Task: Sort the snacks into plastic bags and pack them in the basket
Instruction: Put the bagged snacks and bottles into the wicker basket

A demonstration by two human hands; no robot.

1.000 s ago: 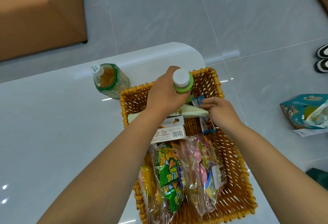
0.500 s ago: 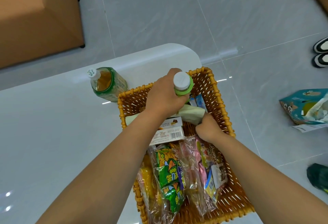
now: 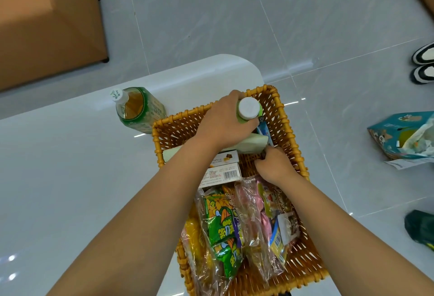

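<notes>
A woven orange basket (image 3: 290, 135) stands at the white table's right edge. My left hand (image 3: 224, 122) grips a green bottle with a white cap (image 3: 248, 108), upright in the basket's far right corner. My right hand (image 3: 276, 166) is inside the basket just behind it, curled fingers pinching the lower end of a blue snack packet (image 3: 264, 130) that stands against the bottle. A pale green box (image 3: 251, 144) and two white boxes (image 3: 225, 173) lie under my left wrist. Clear bags of green snacks (image 3: 223, 230) and pink snacks (image 3: 265, 220) fill the near half.
A tea bottle (image 3: 138, 110) stands on the table (image 3: 70, 178) just left of the basket's far corner. On the floor are a cardboard box (image 3: 47, 18) at far left, a teal snack bag (image 3: 399, 136), shoes (image 3: 424, 63) and a dark green object (image 3: 420, 227) at right.
My right hand drew back from beside the bottle toward the basket's middle and curled up, and the blue packet now stands against the bottle. My left hand keeps its hold on the bottle.
</notes>
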